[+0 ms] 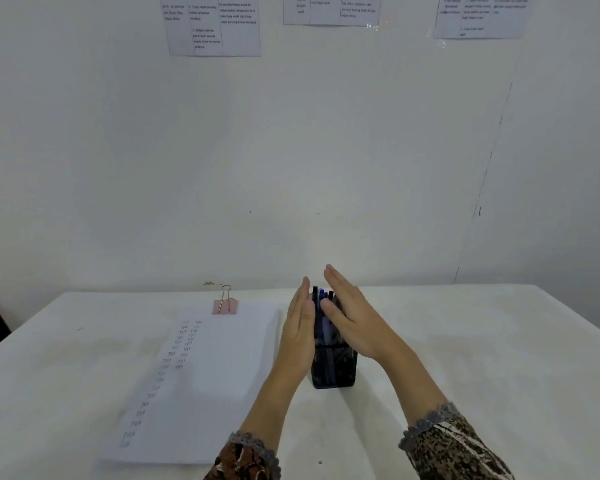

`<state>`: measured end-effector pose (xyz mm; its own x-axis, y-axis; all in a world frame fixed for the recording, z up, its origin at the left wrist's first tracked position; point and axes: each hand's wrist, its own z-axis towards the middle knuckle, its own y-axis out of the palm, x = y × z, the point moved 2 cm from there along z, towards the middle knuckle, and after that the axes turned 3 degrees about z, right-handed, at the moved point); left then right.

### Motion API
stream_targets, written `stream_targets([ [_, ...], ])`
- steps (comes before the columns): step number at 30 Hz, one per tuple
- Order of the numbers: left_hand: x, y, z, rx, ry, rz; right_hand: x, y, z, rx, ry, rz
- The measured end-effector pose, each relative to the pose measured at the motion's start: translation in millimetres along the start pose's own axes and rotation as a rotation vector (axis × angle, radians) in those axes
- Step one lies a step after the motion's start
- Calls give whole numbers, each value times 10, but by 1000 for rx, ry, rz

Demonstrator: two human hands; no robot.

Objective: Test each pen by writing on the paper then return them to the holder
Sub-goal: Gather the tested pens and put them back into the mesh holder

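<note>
A black mesh pen holder [334,370] stands on the white table, right of the paper. Several black and blue pens [323,296] stick up out of it. My left hand [298,330] is flat and upright against the pens' left side, fingers straight. On the other side my right hand [350,317] is flat too, palm facing left with the pens between the two palms. Neither hand holds a pen. The white paper [229,382] lies to the left, with two columns of short handwritten marks down its left part.
A pink binder clip [225,305] grips the paper's far edge. The white table [482,358] ends at a white wall with printed sheets [215,26] taped high up. A dark object shows at the far left edge.
</note>
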<state>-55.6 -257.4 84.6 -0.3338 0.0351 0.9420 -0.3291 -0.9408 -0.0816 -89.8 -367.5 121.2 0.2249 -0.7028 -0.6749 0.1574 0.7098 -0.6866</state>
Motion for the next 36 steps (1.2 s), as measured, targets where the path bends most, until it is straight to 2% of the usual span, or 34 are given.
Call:
stream_targets([
  [3, -50, -84, -13, 55, 115, 146, 126, -75, -83, 48, -8, 160],
  [6, -49, -105, -4, 34, 260, 519, 253, -64, -142, -32, 35, 205],
  [8, -20, -120, -7, 91, 334, 698, 272, -49, -147, -4, 35, 297],
  [12, 0, -131, -26, 238, 345, 776, 295, -34, -123, 75, -11, 343],
  [14, 29, -90, -26, 234, 308, 738, 264, -32, -102, 87, -29, 352],
  [17, 95, -58, 7, 237, 204, 561, 206, -38, -87, 123, -37, 430],
  [21, 169, -67, 60, 255, 245, 544, 224, -23, -95, 183, -37, 504],
  [23, 211, -57, 76, 215, 243, 554, 206, -24, -89, 219, -46, 462],
  [25, 234, -54, 100, 192, 204, 529, 151, -55, -78, 304, -136, 349],
  [27, 223, -47, 104, 182, 148, 366, 116, -93, -56, 431, -202, 244],
  [30, 105, 12, 48, 123, -6, -13, 114, -99, -27, 572, -135, 231],
  [32, 13, 69, 27, 100, -105, -106, 84, -48, -9, 611, -77, 196],
  [34, -14, 100, 37, 96, -159, -170, 43, -4, 53, 596, -9, 184],
  [36, 3, 79, 79, 112, -180, -174, 7, 12, 134, 491, 84, 118],
])
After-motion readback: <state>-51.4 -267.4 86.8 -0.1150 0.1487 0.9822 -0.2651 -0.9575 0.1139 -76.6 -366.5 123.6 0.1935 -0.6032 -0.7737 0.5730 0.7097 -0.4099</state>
